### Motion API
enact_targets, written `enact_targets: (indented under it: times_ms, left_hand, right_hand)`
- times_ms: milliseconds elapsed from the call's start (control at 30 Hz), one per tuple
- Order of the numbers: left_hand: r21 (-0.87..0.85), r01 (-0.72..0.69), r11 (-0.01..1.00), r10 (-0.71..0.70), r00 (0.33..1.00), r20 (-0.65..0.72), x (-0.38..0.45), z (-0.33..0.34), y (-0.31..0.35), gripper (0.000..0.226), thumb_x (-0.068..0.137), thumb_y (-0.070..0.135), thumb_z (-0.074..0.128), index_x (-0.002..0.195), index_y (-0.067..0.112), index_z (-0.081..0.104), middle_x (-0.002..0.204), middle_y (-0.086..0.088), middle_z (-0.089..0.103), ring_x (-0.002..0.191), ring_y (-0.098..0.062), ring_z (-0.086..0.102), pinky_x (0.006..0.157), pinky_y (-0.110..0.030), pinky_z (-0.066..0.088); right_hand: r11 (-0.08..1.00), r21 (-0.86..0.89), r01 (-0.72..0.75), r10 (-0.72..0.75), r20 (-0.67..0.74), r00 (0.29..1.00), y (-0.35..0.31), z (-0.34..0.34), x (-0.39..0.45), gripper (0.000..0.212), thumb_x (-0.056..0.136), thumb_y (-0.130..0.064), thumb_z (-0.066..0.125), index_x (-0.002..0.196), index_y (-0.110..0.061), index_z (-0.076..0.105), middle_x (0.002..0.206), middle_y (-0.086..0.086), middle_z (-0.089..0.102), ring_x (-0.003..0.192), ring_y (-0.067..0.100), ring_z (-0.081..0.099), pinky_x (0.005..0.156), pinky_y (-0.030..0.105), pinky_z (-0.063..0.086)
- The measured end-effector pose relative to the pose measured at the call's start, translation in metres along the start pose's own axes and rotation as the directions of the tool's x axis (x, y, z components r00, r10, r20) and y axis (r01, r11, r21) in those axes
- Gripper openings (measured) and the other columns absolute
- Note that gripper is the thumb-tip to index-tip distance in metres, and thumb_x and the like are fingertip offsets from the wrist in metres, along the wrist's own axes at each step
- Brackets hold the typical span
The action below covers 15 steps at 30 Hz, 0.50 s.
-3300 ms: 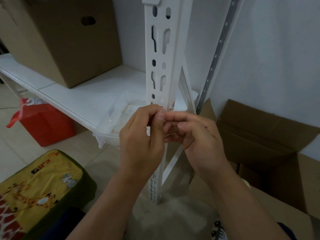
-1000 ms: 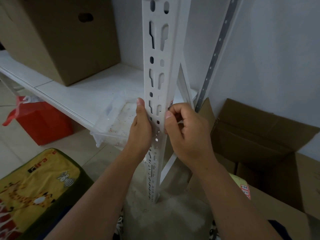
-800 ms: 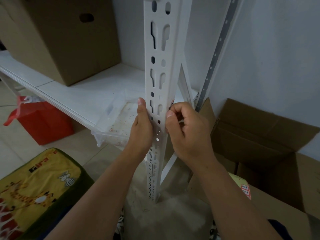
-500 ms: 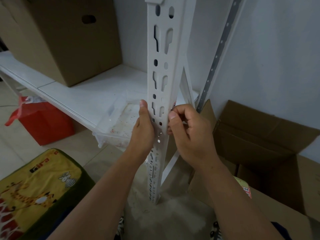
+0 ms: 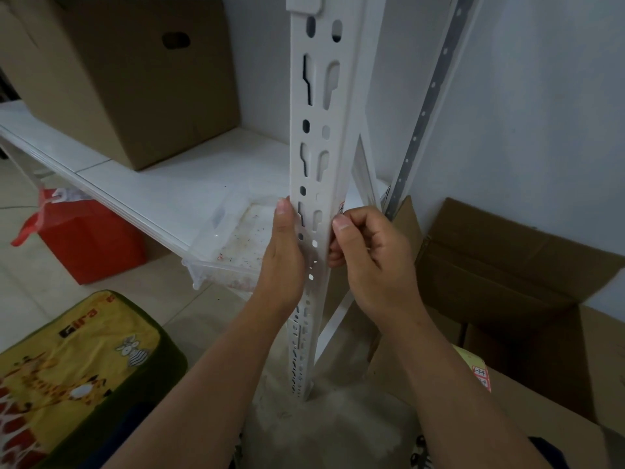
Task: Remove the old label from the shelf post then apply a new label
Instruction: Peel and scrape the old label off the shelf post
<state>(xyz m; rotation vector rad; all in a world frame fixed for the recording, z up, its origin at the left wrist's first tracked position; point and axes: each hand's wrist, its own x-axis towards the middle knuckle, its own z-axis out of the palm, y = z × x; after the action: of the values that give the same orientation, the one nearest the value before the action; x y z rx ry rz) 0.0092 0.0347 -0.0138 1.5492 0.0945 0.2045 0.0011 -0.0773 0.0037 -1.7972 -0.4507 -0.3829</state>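
White slotted shelf post (image 5: pixel 316 170) upright at centre frame, foot on a dusty concrete floor (image 5: pixel 338 431). Left hand (image 5: pixel 282 262) laid flat along the post's left edge, fingers straight, thumb tip up against the metal; nothing gripped. Right hand (image 5: pixel 375 262) at the post's right flange, fingers curled, thumb pressed to the flange edge just below a small red-and-white label (image 5: pixel 341 208). Label stuck on the side face of the post, only a sliver visible; fingertips hidden behind the flange, so possibly pinching the label's lower edge, not confirmable. Both hands level with each other, post between them.

White shelf board (image 5: pixel 142 177) to the left, carrying a closed cardboard box (image 5: pixel 128 76) and a clear plastic tray (image 5: pixel 233 252) overhanging the board's front edge, red specks inside. Red bag (image 5: pixel 88 245) on the tiled floor beneath the shelf. Yellow giraffe-print cushion (image 5: pixel 67 374) at lower left. Open cardboard carton (image 5: pixel 507 265) at right against the wall. Grey perforated metal strip (image 5: pixel 422 116) leaning against the wall behind the post.
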Motion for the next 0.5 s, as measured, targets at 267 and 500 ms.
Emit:
enact_targets:
  times_ms: [267,500]
  left_hand:
    - [0.054,-0.111,0.992,0.108,0.992,0.061,-0.011,0.001,-0.011,0.059,0.093,0.066,0.01,0.124,0.033,0.048,0.111,0.014,0.061,0.096,0.016,0.057,0.077,-0.012,0.044]
    - [0.031,-0.184,0.983,0.182,0.982,0.06,-0.011,0.001,-0.012,0.059,0.098,0.056,0.013,0.118,0.012,0.048,0.105,-0.011,0.062,0.095,-0.012,0.062,0.078,-0.011,0.048]
  right_hand:
    - [0.999,-0.043,0.007,-0.007,0.009,1.0,-0.003,0.002,0.001,0.018,0.097,-0.029,0.045,0.08,-0.026,0.054,0.065,-0.002,0.056,0.056,0.021,0.054,0.053,0.043,0.049]
    - [0.959,0.259,-0.116,0.098,0.079,0.992,-0.008,0.0,0.001,0.025,0.099,-0.01,0.045,0.078,0.0,0.054,0.06,0.014,0.056,0.054,0.022,0.055,0.053,0.031,0.051]
